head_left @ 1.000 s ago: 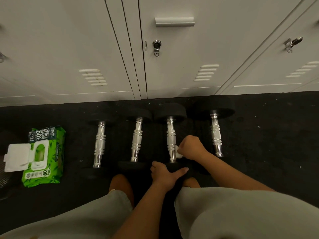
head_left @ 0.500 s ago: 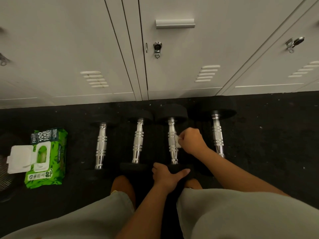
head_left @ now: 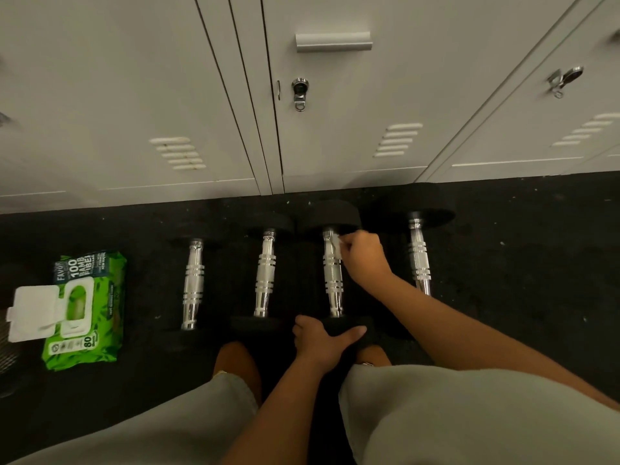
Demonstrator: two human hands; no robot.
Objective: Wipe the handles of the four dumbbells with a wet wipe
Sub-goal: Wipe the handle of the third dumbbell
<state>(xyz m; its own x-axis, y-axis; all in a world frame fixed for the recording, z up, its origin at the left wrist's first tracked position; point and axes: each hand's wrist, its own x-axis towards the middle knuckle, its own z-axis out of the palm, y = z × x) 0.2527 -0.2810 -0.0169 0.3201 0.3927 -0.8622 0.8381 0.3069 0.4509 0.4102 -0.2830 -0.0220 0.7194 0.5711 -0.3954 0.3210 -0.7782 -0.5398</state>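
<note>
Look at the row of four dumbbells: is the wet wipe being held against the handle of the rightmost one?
No, the right hand presses the wet wipe on the third dumbbell's handle.

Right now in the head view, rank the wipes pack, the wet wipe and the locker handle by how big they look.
1. wipes pack, clearly largest.
2. locker handle, though it sits farther from the camera.
3. wet wipe, a small scrap, partly hidden by the right hand.

Four dumbbells with chrome handles and black heads lie side by side on the dark floor by its locker edge; a small white wet wipe (head_left: 336, 245) presses the third dumbbell (head_left: 332, 273) (counted from left) near its far head
</note>
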